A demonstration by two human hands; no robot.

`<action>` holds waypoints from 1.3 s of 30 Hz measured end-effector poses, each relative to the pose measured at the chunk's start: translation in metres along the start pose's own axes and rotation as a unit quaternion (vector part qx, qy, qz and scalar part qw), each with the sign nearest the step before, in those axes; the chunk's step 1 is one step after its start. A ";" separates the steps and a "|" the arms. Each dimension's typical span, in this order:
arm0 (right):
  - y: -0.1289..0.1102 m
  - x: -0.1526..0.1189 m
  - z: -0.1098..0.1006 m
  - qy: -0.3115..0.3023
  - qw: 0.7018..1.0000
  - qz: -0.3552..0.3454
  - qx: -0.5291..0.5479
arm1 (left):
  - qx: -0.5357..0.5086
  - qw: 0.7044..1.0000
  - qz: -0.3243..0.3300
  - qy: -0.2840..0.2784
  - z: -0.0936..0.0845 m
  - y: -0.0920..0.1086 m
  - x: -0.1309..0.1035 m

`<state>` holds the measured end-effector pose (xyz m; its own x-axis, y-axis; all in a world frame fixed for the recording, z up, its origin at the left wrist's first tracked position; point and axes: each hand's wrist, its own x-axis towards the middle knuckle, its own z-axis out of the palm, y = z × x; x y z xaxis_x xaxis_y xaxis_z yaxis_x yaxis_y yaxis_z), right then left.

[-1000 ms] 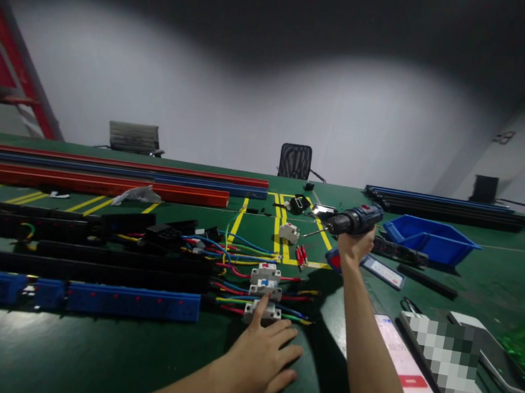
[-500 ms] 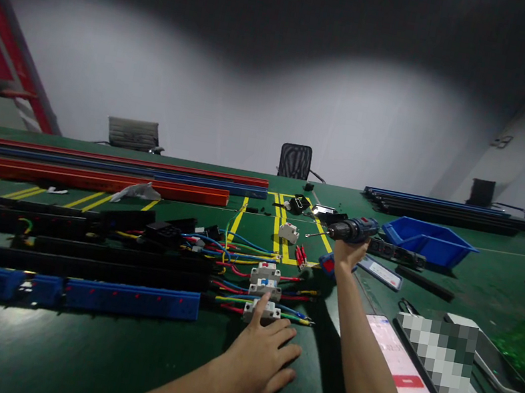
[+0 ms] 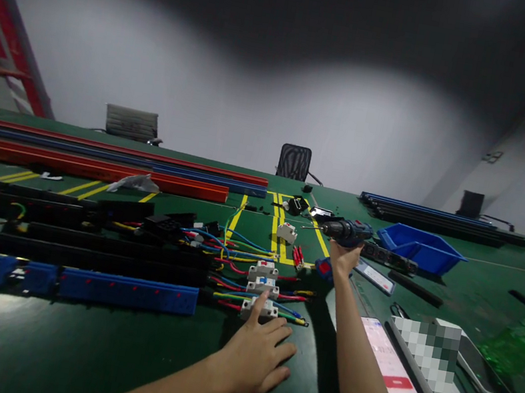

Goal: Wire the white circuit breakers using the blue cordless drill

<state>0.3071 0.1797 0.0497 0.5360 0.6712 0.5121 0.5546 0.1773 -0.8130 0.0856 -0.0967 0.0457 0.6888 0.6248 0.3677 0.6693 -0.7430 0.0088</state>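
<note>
My left hand [image 3: 259, 355] lies open near the front of the table, its index finger on the nearest white circuit breaker [image 3: 250, 308] and the other fingers spread. Two more breakers stand in a row behind it, one with a blue switch [image 3: 263, 285] and one with a red switch [image 3: 263, 269]. Coloured wires [image 3: 231, 284] run into them from the left and stick out to the right. My right hand [image 3: 344, 257] grips a cordless drill [image 3: 347, 232] by its handle, the long bit pointing left above the table. A loose breaker [image 3: 287, 232] lies left of the bit.
Black and blue socket strips [image 3: 128, 291] fill the left side. Orange and blue rails [image 3: 183, 186] lie behind them. On the right are a blue bin [image 3: 420, 248], a lit phone [image 3: 396, 376], a power bank-like white block with cables [image 3: 427, 354] and a green bottle [image 3: 521, 340].
The view has tilted and shifted slightly. My left index finger stays on the nearest breaker, and the drill in my right hand keeps nearly the same place, its bit a little higher.
</note>
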 end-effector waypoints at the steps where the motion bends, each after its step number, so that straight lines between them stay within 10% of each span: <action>1: 0.003 -0.003 -0.001 -0.001 1.000 -0.005 -0.009 | 0.001 1.000 -0.001 0.001 0.000 0.000 0.000; 21: 0.010 -0.020 0.018 0.063 0.994 -0.010 -0.083 | -0.012 1.000 0.007 -0.003 -0.005 0.000 0.000; 39: 0.024 -0.022 0.004 -0.011 0.994 -0.024 -0.110 | 0.002 1.000 0.007 0.006 -0.001 0.000 0.001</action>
<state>0.3057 0.1718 0.0182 0.4931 0.6818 0.5404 0.7065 0.0487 -0.7060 0.0858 -0.0966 0.0472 0.6945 0.6120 0.3784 0.6610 -0.7504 0.0003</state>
